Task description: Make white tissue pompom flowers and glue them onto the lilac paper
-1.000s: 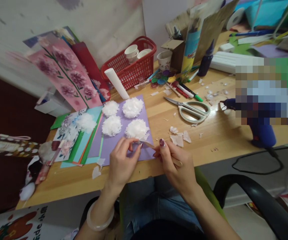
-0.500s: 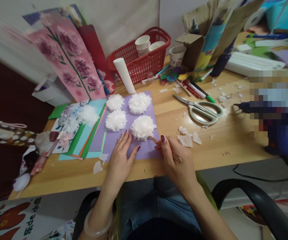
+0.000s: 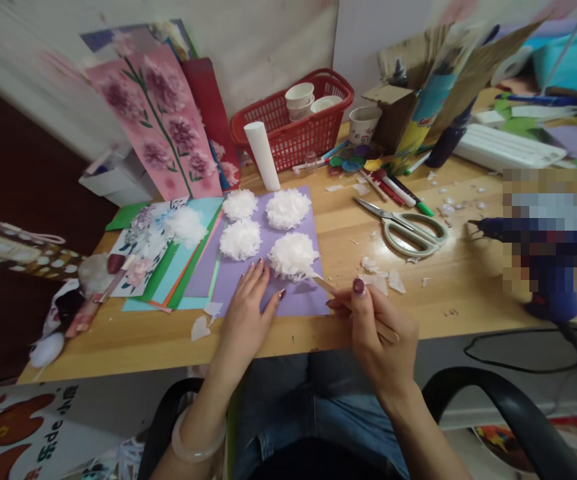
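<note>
Gripping 1 wooden stick (image 3: 325,287) in right hand (image 3: 392,317), near 4 white puffs (image 3: 293,255) on 1 purple sheet (image 3: 303,301). Resting open-fingered left hand (image 3: 247,313) there. Can read "de" on sign (image 3: 23,430).

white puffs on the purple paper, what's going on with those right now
A person is working on them with bare hands. The right hand holds a thin wooden stick, its tip at the edge of the near right puff; whether it touches is hard to tell. The left hand rests open on the near part of the purple paper. Three other puffs sit on that sheet, and scissors lie to the right.
</note>
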